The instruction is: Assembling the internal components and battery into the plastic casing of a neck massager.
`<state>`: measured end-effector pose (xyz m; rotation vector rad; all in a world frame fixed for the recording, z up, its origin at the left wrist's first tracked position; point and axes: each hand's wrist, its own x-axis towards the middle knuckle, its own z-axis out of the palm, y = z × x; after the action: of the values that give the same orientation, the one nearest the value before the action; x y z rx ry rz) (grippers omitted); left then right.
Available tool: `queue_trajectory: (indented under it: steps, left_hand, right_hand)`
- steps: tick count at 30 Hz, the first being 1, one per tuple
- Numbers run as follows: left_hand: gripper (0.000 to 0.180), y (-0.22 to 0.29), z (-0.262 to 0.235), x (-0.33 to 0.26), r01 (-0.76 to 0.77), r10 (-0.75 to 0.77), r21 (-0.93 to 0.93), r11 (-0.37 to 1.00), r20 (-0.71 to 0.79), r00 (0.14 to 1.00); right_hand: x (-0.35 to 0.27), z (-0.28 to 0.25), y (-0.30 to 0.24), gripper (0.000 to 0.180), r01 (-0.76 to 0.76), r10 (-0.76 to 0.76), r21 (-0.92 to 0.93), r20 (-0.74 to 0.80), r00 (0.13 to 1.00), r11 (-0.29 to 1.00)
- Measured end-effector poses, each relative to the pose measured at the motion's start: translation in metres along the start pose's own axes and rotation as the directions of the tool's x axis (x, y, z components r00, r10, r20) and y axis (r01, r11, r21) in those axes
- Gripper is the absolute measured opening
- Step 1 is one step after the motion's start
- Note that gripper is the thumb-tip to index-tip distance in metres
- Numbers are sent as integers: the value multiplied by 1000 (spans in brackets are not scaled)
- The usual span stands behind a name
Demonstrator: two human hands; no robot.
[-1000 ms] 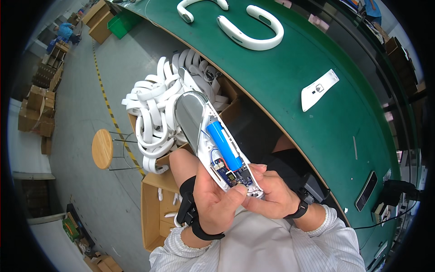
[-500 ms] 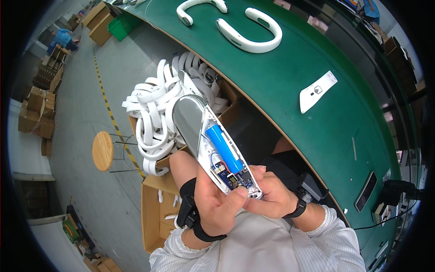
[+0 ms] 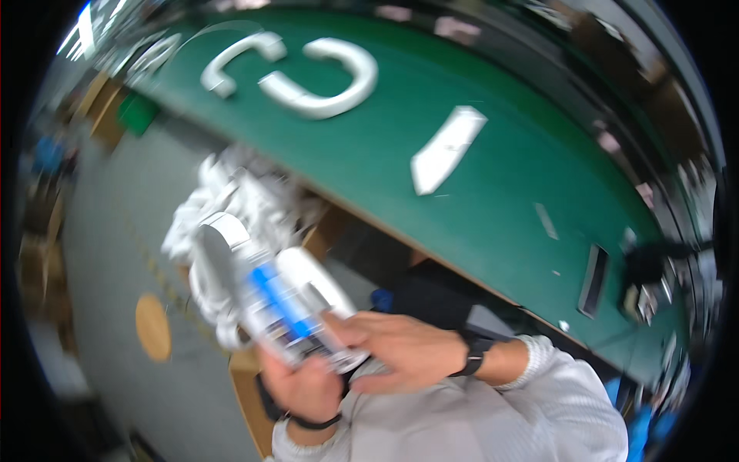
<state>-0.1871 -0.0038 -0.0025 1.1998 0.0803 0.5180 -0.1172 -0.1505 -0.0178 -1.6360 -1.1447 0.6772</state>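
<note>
While motion blur softens the view, the left hand (image 3: 304, 385) grips the lower end of an opened white device (image 3: 281, 308) with a blue cell inside, held off the tabletop (image 3: 493, 192) near its front edge. Right hand (image 3: 400, 350) lies loosely open, fingers against the device's lower end.

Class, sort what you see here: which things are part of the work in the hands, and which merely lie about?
In hand:
left hand
right hand
opened white device with blue cell

Lying about:
two white curved pieces
flat white piece
green table
round wooden stool
</note>
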Motion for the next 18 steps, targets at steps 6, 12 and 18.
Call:
queue_trajectory:
  steps: [6, 12, 18]
  left_hand:
    - [47, 14, 16, 12, -6, 49, -248, 969, 167, 985]
    - [44, -8, 66, 30, -490, 378, 450, 747, 319, 869]
    - [51, -36, 119, 84, 389, -271, -90, 917, 576, 771]
  right_hand:
    - [-65, -40, -7, 46, 29, 62, 215, -404, 913, 976]
    - [-161, -58, 12, 20, 132, 93, 211, -800, 592, 969]
    - [-233, -57, 46, 13, 61, 169, 201, -924, 342, 978]
